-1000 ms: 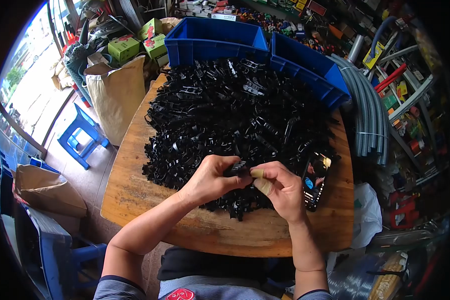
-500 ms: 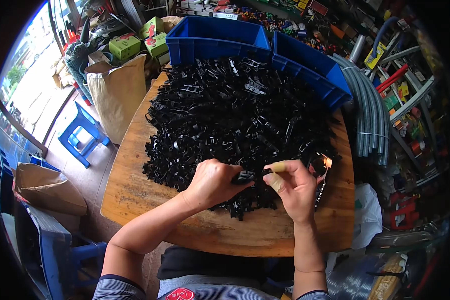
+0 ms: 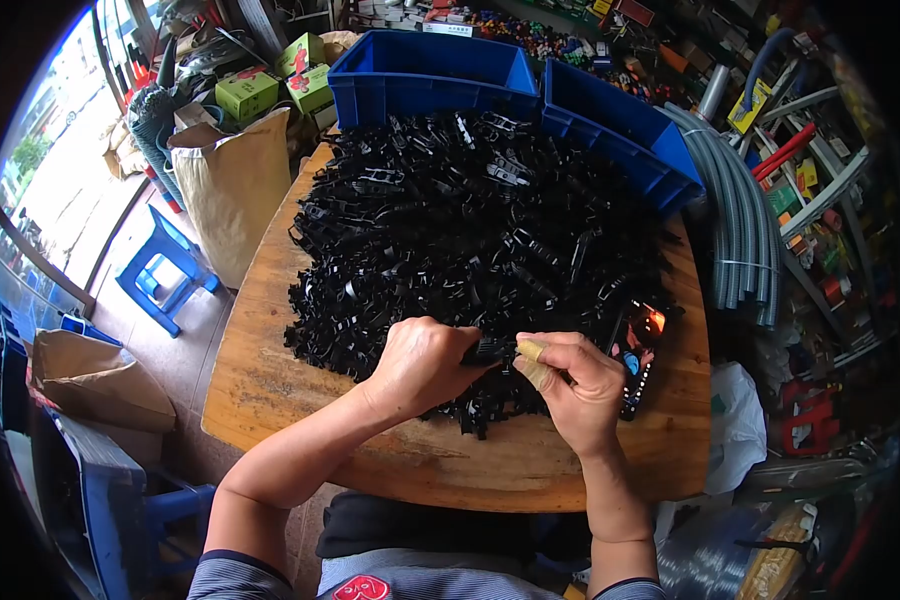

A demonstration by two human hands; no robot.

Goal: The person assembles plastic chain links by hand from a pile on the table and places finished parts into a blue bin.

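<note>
Now | left grip (image 3: 420, 362) curled around black part (image 3: 485, 350) | right grip (image 3: 580, 385) pinched, beside

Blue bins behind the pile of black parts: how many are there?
2: the left bin stands behind the black pile, and the right bin slants around its far right corner, near the grey hoses. More could hide behind them.
</note>
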